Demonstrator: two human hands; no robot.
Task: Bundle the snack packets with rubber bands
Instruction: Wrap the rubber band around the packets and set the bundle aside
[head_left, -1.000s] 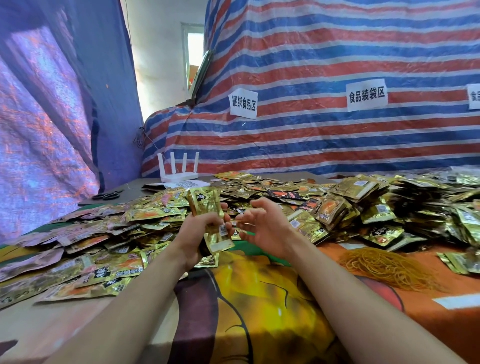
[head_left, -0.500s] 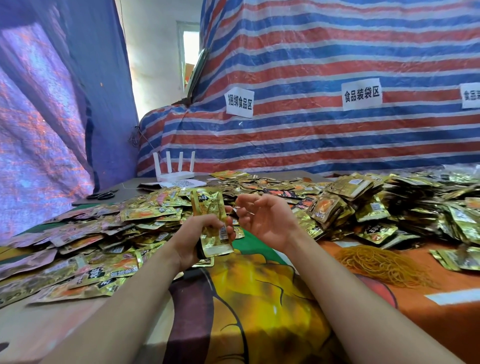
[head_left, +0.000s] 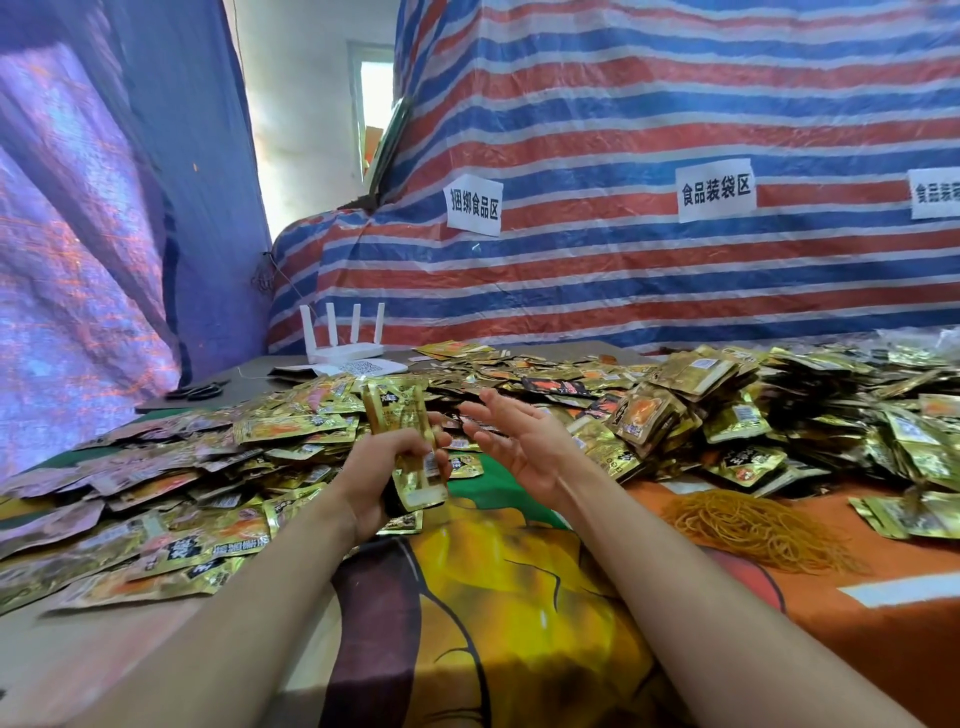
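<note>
Head view: L hand (head_left: 376, 470) grips upright stack of gold foil snack packets (head_left: 401, 413); R hand (head_left: 524, 447) at its 3 o'clock, released.

Rear wall: a red, white and blue striped tarpaulin (head_left: 623, 130) carrying three white paper signs (head_left: 474, 203) (the rightmost cut by the frame edge). Left side: a backlit blue-purple tarpaulin (head_left: 78, 234). Between them, a pale wall (head_left: 301, 104) with a bright window (head_left: 375, 98) admits daylight. The counter (head_left: 249, 376) carries a printed orange-yellow cloth (head_left: 519, 597), a white four-antenna router (head_left: 345, 348) and black scissors (head_left: 200, 389).
</note>
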